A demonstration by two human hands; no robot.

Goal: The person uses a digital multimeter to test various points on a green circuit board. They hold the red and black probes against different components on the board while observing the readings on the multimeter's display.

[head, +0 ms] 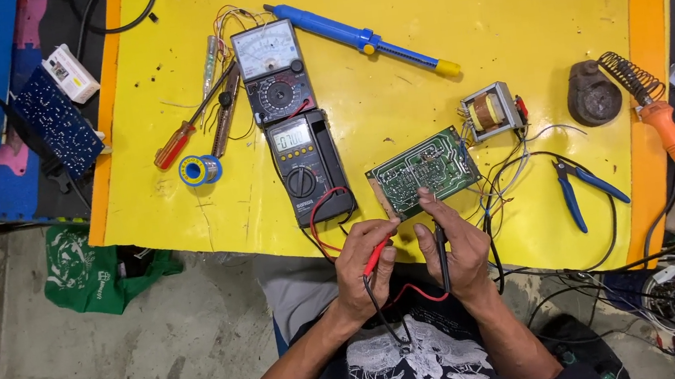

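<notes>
While the green circuit board (424, 169) lies flat on the yellow table (503, 10), just past the near edge and at twelve o'clock from both hands, it reads as a light, stiff, fragile thing; I would judge its bare edges the safe place to hold it, not the soldered face or the thin wires (513, 169) trailing off its three o'clock side. The left hand (367, 266) pinches a red probe (376, 256) between thumb and fingers, its tip aimed at the board's near left corner. The right hand (456, 248) grips a black probe (442, 254) with curled fingers, the forefinger stretched out and touching the board's near edge. Both probes look slim and smooth, likely to slip unless held close to the tip. Red and black leads run back to a digital multimeter (305, 166) at ten o'clock from the board; an analogue meter (273, 70) sits just beyond it. A small transformer (491, 110) stands at one o'clock, blue-handled pliers (579, 187) at three o'clock, a solder spool (200, 170) well off at nine o'clock.
</notes>
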